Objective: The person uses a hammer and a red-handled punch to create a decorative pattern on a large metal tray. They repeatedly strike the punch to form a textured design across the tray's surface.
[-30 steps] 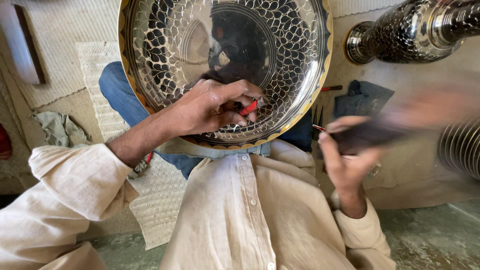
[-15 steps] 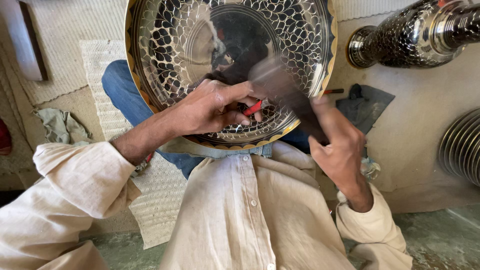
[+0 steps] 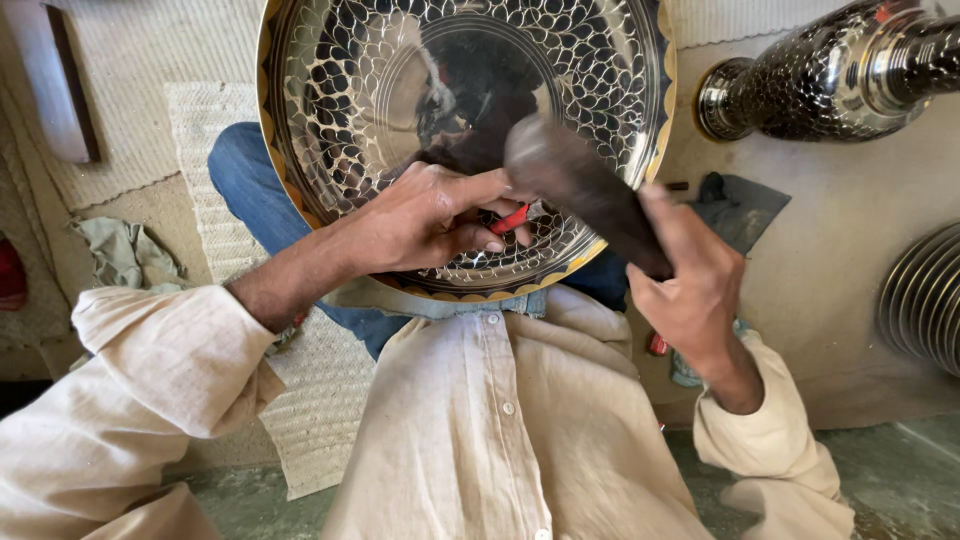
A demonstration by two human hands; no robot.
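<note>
A large round metal plate [image 3: 330, 100] with an engraved scale pattern and a gold scalloped rim rests on my lap. My left hand [image 3: 425, 220] lies on its lower part, pinching a small red-handled tool [image 3: 510, 220] against the surface. My right hand [image 3: 690, 285] grips a dark wooden mallet [image 3: 580, 185], whose blurred head hangs just above the red tool. I wear a cream shirt and blue jeans.
An engraved metal vase [image 3: 830, 75] lies on its side at the upper right. A ribbed metal object [image 3: 925, 300] sits at the right edge. A woven mat [image 3: 210, 150], a crumpled cloth [image 3: 125, 255] and a dark cloth [image 3: 740, 205] lie on the floor.
My right hand has swung the mallet in from the right and down onto the red tool. The left hand has stayed in place on the plate.
</note>
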